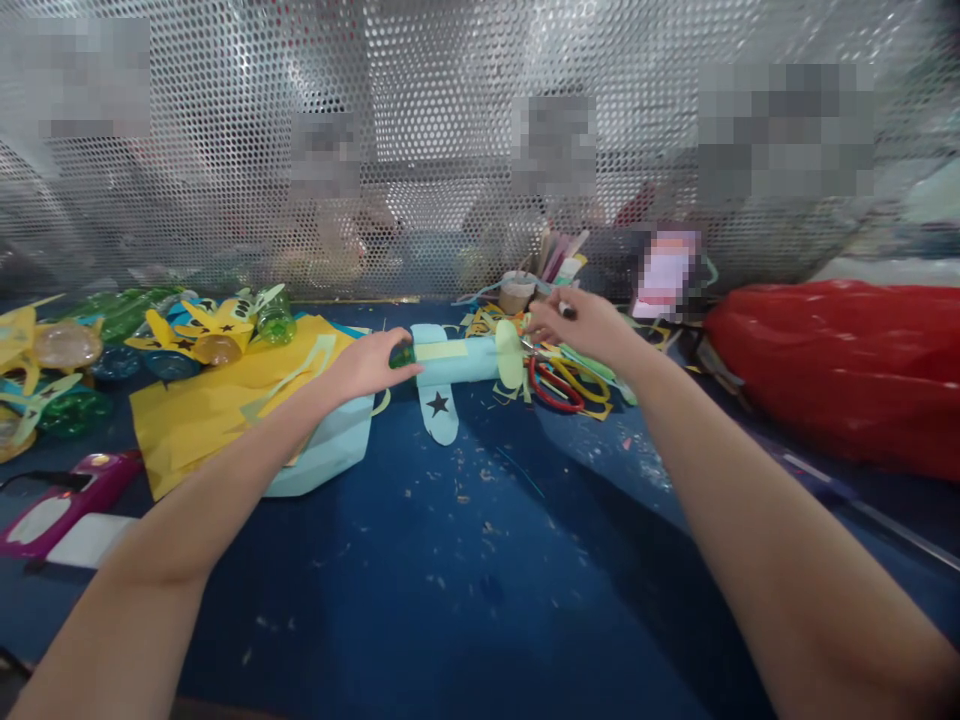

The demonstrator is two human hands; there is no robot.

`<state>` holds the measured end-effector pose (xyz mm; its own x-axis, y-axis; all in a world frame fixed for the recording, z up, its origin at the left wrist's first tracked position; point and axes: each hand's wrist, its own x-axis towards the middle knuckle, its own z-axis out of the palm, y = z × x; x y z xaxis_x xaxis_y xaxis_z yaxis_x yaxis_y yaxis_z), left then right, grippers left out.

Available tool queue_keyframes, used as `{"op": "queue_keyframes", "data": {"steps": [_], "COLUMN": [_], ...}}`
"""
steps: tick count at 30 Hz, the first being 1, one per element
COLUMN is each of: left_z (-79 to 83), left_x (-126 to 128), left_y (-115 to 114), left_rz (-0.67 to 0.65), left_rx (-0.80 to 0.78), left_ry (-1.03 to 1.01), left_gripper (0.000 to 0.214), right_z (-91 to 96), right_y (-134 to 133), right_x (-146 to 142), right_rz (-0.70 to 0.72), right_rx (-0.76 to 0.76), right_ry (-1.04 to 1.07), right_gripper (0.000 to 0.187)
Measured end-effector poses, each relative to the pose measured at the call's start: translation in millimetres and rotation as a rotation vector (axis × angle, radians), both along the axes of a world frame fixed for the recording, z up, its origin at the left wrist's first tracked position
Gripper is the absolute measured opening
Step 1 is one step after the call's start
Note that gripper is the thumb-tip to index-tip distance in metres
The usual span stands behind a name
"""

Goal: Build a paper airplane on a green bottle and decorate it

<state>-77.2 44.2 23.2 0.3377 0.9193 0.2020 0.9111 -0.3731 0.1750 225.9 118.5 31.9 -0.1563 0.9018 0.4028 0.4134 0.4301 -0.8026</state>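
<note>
My left hand (373, 362) grips the green bottle end of a toy airplane (472, 360). Light blue paper wraps its body, and one wing (439, 408) carries a black star. A pale green paper piece (509, 354) stands at the airplane's right end. Close by that end, my right hand (574, 325) has its fingers closed round a dark-ended pen (567, 310); most of it is hidden. Just below this hand lie red-handled scissors (555, 386) and yellow-handled scissors (589, 380) among paper scraps.
Yellow paper sheets (191, 415) and a light blue sheet (330, 455) lie under my left arm. Several bottle toys (217, 330) crowd the left back. A purple device (71, 505) is at left, a red bag (832, 370) at right. Perforated metal (427, 110) borders the blue table (450, 600).
</note>
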Motion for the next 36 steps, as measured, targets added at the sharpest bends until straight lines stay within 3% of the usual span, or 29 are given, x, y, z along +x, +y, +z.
{"op": "queue_keyframes", "data": {"steps": [3,6,9,12,19,36], "left_z": [3.2,5.6,6.1,6.5,7.2,6.8], "left_x": [4.4,7.7,10.4,13.4,18.4,17.5], "left_y": [-3.1,-5.1,-6.2,-8.1,-11.2,-11.3], "left_rz": [0.062,0.100,0.125,0.135,0.142,0.132], "left_rx": [-0.020,-0.023,-0.013,0.002,0.018,0.027], "left_ry": [0.008,0.032,0.049,0.068,0.115,0.062], "left_gripper": [0.047,0.050,0.053,0.061,0.059,0.051], "right_z": [14.3,26.9,26.3,13.2,-15.0,-20.8], "right_y": [-8.1,-22.1,-36.7,-49.1,-60.1,-55.4], "right_x": [-11.4,-27.2,-46.1,-66.7,-93.7,-93.3], "right_rz": [-0.017,0.093,0.228,0.319,0.239,0.165], "right_rx": [-0.056,-0.105,-0.121,-0.099,-0.011,-0.035], "right_ry": [0.287,0.415,0.358,0.230,0.165,0.113], "right_gripper": [0.035,0.027,0.018,0.017,0.016,0.017]}}
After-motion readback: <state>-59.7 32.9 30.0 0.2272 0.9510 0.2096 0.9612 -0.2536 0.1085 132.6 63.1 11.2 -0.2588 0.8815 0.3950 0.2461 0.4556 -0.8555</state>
